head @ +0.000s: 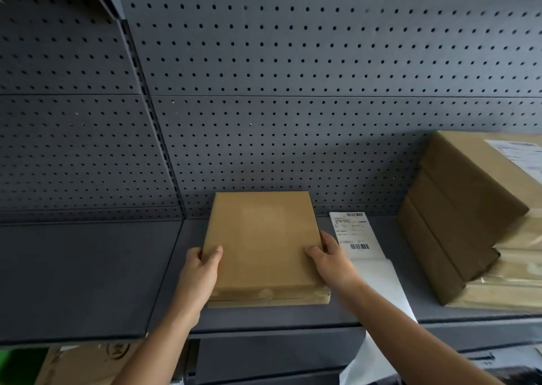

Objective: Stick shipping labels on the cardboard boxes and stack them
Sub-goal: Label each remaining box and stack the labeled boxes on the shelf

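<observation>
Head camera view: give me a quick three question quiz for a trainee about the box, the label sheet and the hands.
1. True or false: the cardboard box on the shelf already has a label on its top face.
2. Where does the label sheet lie? A) left of the box B) on the shelf, right of the box C) on top of the box
3. Which hand grips the box: the left hand, the right hand, or both?
Key: 1 false. 2 B. 3 both, one at each side edge, thumbs on top.
</observation>
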Motion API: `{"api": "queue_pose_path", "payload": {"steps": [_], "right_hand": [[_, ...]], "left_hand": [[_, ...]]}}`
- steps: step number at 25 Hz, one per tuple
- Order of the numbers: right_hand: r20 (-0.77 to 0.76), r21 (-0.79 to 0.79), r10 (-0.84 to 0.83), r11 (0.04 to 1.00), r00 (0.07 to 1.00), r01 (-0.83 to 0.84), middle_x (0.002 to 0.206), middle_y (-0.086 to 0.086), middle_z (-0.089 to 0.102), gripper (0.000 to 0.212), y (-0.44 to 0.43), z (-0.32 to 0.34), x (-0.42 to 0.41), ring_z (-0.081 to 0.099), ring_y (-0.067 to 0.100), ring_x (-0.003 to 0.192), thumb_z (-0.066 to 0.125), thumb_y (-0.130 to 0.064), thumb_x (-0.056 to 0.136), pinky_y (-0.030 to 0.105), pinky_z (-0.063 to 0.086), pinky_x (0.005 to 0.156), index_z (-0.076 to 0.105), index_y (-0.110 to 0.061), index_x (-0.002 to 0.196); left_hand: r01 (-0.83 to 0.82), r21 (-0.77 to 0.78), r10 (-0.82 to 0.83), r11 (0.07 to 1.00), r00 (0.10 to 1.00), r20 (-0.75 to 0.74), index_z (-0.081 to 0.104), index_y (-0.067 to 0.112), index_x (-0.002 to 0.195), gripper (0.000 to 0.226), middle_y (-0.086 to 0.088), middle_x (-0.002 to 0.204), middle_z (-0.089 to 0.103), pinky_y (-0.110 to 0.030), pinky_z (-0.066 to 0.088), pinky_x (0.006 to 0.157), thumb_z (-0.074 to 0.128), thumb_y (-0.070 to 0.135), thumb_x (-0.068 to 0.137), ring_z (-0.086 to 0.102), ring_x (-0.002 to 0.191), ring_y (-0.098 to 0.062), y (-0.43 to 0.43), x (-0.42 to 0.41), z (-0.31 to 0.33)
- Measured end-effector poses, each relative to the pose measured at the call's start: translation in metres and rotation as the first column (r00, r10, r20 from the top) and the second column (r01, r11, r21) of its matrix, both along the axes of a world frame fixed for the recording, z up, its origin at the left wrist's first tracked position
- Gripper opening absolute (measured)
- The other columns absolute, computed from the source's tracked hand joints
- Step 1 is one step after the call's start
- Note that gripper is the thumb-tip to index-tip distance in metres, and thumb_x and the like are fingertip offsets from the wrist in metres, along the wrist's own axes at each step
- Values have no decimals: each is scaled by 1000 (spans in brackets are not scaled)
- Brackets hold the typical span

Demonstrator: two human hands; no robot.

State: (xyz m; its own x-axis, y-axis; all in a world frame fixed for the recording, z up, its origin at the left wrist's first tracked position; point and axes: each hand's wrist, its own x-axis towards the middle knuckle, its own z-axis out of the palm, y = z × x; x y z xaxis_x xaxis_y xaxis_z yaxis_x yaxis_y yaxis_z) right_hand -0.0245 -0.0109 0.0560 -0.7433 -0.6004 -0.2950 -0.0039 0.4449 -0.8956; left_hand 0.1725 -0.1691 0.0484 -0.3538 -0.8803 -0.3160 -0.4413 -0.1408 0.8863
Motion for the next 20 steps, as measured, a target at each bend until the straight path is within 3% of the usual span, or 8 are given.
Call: {"api": "queue_pose_path", "payload": {"steps": [3, 5, 9, 12, 14, 16, 18, 20], "right_hand": [[13, -11, 16, 1000, 1000, -16, 105, -22, 58, 47, -2, -4, 1, 60, 14, 108, 56, -28, 98, 33, 47, 97, 43, -26, 143], [18, -12, 16, 1000, 1000, -16, 107, -23, 59, 48, -3, -6, 0, 60, 11, 106, 55, -31, 98, 31, 47, 94, 42, -30, 144], [41, -33, 40, 999, 998, -39, 116, -17, 66, 49, 0, -15, -5, 64, 10, 107, 58, -40, 95, 38, 52, 100, 44, -34, 142], [36, -38, 50, 998, 998, -49, 126, -11, 64, 46, 9, -17, -12, 61, 12, 115, 53, -46, 97, 41, 49, 104, 48, -29, 140], [-34, -12, 29, 1000, 999, -29, 137, -7, 56, 48, 22, -15, -22, 51, 13, 128, 48, -43, 100, 38, 38, 113, 47, -23, 144], [-186, 62, 29, 998, 982, -18, 141, -6, 50, 43, 40, -14, -36, 46, 15, 133, 48, -36, 102, 30, 33, 113, 49, -22, 143], [-361, 172, 64, 985, 930, -1, 145, -4, 47, 40, 62, -14, -52, 48, 18, 133, 49, -28, 102, 27, 36, 107, 51, -23, 142], [-493, 264, 112, 964, 863, 26, 149, -2, 45, 41, 78, -18, -65, 49, 20, 132, 51, -27, 100, 32, 42, 106, 52, -23, 141]], "left_hand": [[9, -18, -9, 1000, 1000, 6, 49, 19, 134, 49, 6, 108, 59, -36, 41, 79, 50, 53, 99, 55, 89, -10, -2, 1, -3], [22, -28, -21, 999, 1000, 11, 48, 18, 137, 52, 3, 115, 60, -36, 41, 81, 50, 53, 99, 56, 96, -16, -2, 1, -4], [46, -35, -46, 998, 999, 8, 46, 19, 143, 60, 0, 129, 60, -37, 42, 88, 51, 57, 97, 56, 113, -22, -5, 2, -9], [55, -48, -55, 997, 998, 8, 45, 22, 145, 60, 3, 130, 59, -38, 42, 91, 53, 56, 96, 55, 112, -20, -6, 3, -5], [79, -130, -78, 988, 997, 16, 41, 22, 148, 60, -1, 141, 57, -38, 43, 93, 53, 51, 98, 56, 120, -24, -4, 3, 1], [116, -271, -95, 956, 991, 89, 34, 20, 154, 61, -2, 152, 48, -40, 41, 97, 52, 44, 101, 50, 134, -27, -1, 0, 12], [188, -435, -109, 881, 974, 200, 31, 21, 155, 61, -1, 159, 40, -44, 43, 102, 50, 44, 101, 46, 139, -27, 3, -8, 24], [291, -546, -149, 786, 946, 290, 31, 24, 155, 60, 1, 161, 37, -46, 45, 103, 47, 47, 101, 46, 140, -25, 10, -19, 32]]}}
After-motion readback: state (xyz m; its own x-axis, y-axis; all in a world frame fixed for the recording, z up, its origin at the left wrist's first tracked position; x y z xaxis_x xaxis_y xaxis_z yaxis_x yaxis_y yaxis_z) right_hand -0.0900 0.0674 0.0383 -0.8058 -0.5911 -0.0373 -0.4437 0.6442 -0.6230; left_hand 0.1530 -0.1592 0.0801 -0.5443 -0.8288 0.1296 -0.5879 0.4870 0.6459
